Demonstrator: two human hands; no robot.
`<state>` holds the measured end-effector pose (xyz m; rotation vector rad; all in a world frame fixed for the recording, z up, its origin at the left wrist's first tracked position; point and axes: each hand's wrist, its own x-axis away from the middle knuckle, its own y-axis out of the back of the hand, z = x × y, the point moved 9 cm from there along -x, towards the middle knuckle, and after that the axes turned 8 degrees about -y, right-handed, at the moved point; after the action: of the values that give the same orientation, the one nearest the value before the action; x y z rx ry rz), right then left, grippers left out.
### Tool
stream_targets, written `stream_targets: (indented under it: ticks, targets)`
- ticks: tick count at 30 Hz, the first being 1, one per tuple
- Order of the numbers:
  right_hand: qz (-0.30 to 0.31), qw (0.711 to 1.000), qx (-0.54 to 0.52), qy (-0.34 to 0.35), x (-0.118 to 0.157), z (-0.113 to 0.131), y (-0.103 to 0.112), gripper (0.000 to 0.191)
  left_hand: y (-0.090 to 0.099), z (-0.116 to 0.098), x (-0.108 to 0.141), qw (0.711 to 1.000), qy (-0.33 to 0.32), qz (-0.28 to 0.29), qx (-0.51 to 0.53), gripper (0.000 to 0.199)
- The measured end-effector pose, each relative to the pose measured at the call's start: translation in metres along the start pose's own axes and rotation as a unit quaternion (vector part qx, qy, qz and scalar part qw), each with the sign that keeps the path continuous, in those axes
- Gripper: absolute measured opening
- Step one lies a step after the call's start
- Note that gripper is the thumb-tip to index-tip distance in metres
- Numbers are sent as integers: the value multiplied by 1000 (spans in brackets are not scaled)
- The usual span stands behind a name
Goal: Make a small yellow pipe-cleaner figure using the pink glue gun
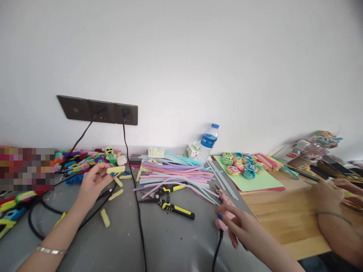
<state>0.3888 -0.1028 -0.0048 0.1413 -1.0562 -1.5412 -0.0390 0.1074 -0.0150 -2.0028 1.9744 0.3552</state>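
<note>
Near right, the right hand (pixel 241 223) has half-curled fingers at the pink glue gun (pixel 221 224), grip unclear; left, the left hand (pixel 93 183) pinches a yellow fuzzy piece (pixel 115 170), best kept steady.

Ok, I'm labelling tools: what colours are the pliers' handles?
The handles are black and yellow, clearest in the head view.

head: worn on head | faces forward, down | hands within close range
</note>
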Motion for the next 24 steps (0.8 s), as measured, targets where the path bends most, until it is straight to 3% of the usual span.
stream_targets:
  ticks: [1,3,7,12,18,21,24]
  targets:
    - [1,999,5,-47,3,-26,-1,38,-1,1,0,1000,7,3,1,32]
    - [-2,997,-28,-65,7,-52,-5,46,-3,0,0,1000,14,2,4,35]
    - [-25,995,-91,-18,6,-43,-18,56,-11,-5,1,1000,12,11,-3,37]
    - [-101,978,-173,-61,0,-51,-21,42,-26,-15,5,999,1,44,14,33]
    - [-268,898,-346,-47,25,-89,-10,35,-35,-15,6,997,1,69,32,30]
    - [-342,861,-378,11,39,-91,-7,42,-34,-12,5,997,-4,60,45,29]
    - [-414,797,-438,46,52,-93,-3,55,-33,-10,4,997,-15,57,46,28]
